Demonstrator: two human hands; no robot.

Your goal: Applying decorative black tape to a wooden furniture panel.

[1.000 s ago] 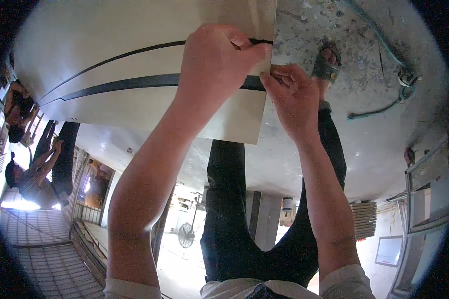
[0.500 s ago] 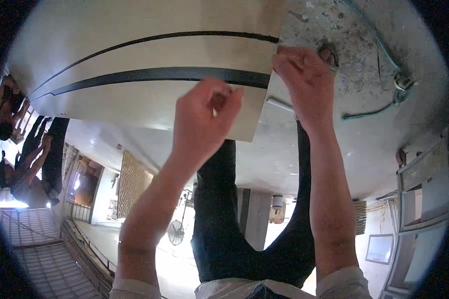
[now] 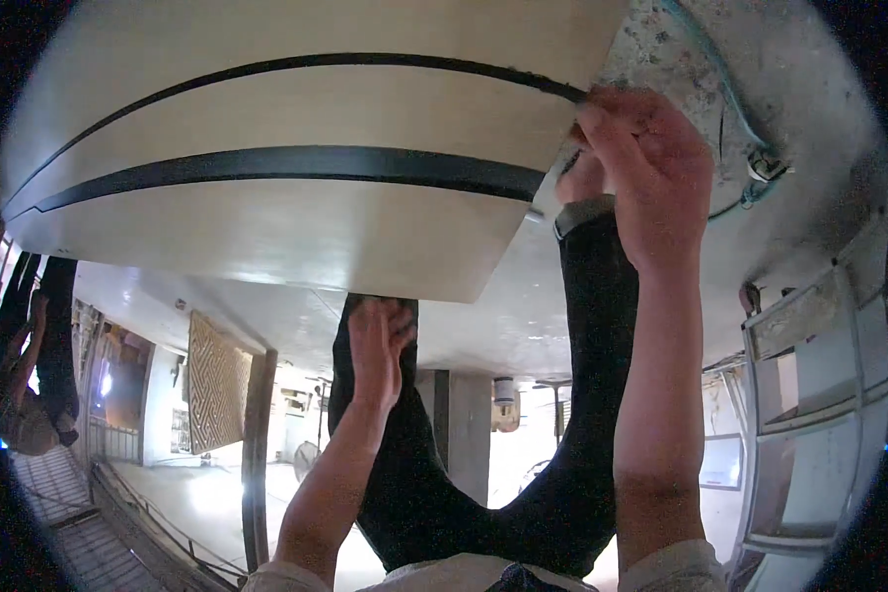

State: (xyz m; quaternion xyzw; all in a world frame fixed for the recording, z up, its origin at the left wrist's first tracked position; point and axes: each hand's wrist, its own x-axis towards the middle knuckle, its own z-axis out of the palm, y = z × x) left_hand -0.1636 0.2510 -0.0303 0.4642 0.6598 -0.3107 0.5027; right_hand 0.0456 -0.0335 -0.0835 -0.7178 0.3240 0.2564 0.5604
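Observation:
A wide pale board (image 3: 365,237) reaches across the upper part of the view, its right edge slanting. A thin black strip (image 3: 296,61) and a broader black band (image 3: 335,163) run along it. At the board's right edge my right hand (image 3: 651,163) has its fingers pinched on the end of the thin strip; part of the grip is hidden. My left hand (image 3: 375,345) is off the board, by my left thigh, slightly blurred. Its fingers are loosely apart, and nothing shows in them.
The floor (image 3: 523,335) is pale, speckled at the upper right. A greenish cord (image 3: 710,54) lies there. My dark-trousered legs (image 3: 602,296) stand close to the board. At far left is another person (image 3: 39,365); a metal-framed rack (image 3: 799,424) stands at right.
My left hand has moved off the board toward my left thigh and its fingers have loosened. My right hand has shifted slightly right, with the strip's end at its fingertips. The view has shifted.

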